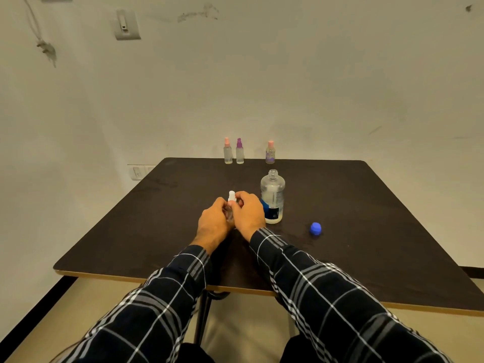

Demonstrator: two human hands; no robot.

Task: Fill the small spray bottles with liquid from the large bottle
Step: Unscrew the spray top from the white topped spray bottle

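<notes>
1. As the head view shows it, both hands are closed on one white-topped spray bottle (pixel 231 197) at mid-tabletop (pixel 366 205). The left hand (pixel 213 224) wraps the clear body, and the right hand (pixel 248 214) curls its fingers round the neck, just under the white spray head.
2. The large bottle (pixel 272 197) stands upright just beside the right hand. Its mouth is uncapped and there is clear liquid inside. Its blue cap (pixel 315 228) lies further right, apart from it.
3. Along the far edge stand a pink-topped spray bottle (pixel 227 152) and a purple-topped spray bottle (pixel 239 152) side by side. A labelled spray bottle (pixel 270 153) stands apart to their right. Their fill levels are too small to tell.
4. The step in hand seems to be turning the spray head on the held bottle. Whether it is coming off or going on cannot be told, since the hands hide the body.
5. If it is coming off, the next move calls for setting the head aside, steadying the small bottle upright and tipping the large bottle slowly over its narrow neck. If it is going on, it needs tightening.
</notes>
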